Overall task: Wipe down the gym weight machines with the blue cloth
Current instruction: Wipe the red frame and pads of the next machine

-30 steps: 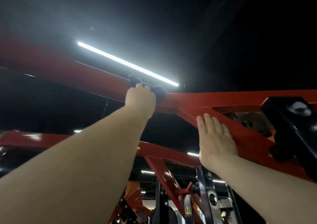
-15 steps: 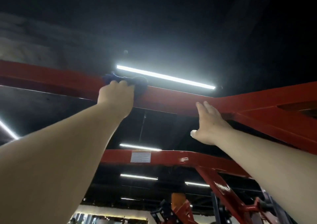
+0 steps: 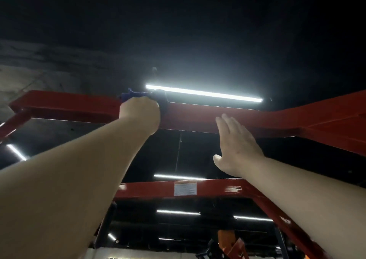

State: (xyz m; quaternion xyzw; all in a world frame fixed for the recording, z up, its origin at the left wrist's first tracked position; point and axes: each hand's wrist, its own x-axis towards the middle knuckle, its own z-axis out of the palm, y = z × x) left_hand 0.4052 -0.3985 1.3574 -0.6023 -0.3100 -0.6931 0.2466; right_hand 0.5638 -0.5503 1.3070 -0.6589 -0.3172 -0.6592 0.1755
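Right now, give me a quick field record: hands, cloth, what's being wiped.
left hand: grips blue cloth, pressed on top edge of upper red beam
right hand: fingers straight, reaching flat toward the beam; contact unclear
cloth: bunched, mostly hidden by the hand
lower red beam: untouched, carries white label
lighting: ceiling strip light just behind the beam

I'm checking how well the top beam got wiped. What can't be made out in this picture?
- Top face of the upper red beam: head view looks up from below, so the beam itself hides it.
- Most of the blue cloth: covered by the left hand.
- Left fingers: curled over the beam, out of sight.
- Warning label text: too small and blurred.
- Right hand contact with beam: unclear.
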